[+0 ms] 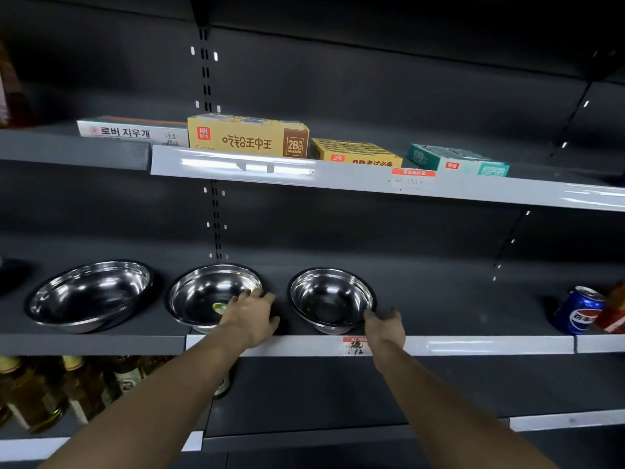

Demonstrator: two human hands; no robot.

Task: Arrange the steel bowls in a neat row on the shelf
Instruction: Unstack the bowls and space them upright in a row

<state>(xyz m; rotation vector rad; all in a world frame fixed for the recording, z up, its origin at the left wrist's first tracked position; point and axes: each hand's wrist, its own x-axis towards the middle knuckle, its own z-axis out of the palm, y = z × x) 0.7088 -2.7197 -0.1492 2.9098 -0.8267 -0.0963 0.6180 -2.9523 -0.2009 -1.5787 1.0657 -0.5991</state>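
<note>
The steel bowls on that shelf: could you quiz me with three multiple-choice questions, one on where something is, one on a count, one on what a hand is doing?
1. Where does the blue Pepsi can stand?
A. On the bowls' shelf, far to the right
B. On the shelf above, beside the eraser boxes
C. Inside the left bowl

2. How many steel bowls stand on the shelf?
A. Two
B. Three
C. Five

3. What is the left hand doing?
A. Hanging idle below the shelf
B. Lifting the can
C. Holding the rim of the middle bowl

Answers: 1 A, the can stands at the right end of the bowls' shelf. 2 B, a left bowl, a middle one and a right bowl stand side by side. 3 C, its fingers curl over that bowl's right rim, while the right hand touches the right bowl's rim.
</note>
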